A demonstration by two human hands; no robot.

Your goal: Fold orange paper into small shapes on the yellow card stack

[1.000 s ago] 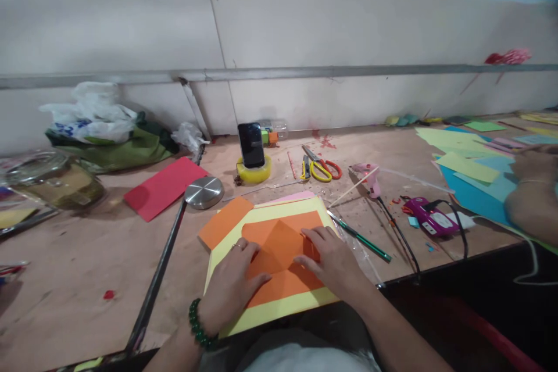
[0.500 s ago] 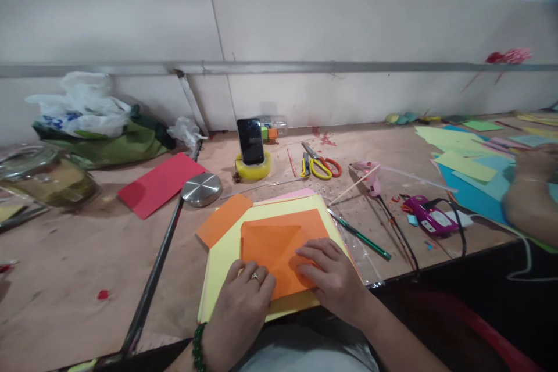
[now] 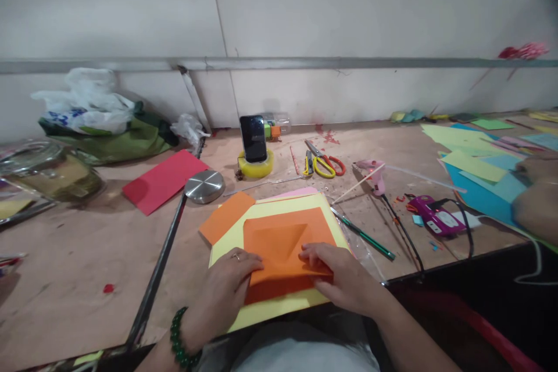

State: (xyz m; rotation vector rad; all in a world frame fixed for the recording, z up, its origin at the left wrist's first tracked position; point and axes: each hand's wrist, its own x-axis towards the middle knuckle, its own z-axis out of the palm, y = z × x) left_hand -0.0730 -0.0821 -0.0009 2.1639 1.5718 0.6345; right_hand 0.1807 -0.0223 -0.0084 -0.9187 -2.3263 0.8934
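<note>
Orange paper [image 3: 274, 244], creased, lower centre of frame, atop yellow sheet [image 3: 279, 311], right hand [image 3: 344, 279] pinching its near right edge, grip closed, left hand [image 3: 222, 285] at left edge, cannot tell its grip.

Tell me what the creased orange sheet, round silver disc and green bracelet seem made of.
Creased orange sheet: matte paper or thin card, judging by its folds. Silver disc: probably brushed metal, given its radiating sheen. Green bracelet: glossy beads with highlights; stone, glass or plastic, can't tell which.
</note>
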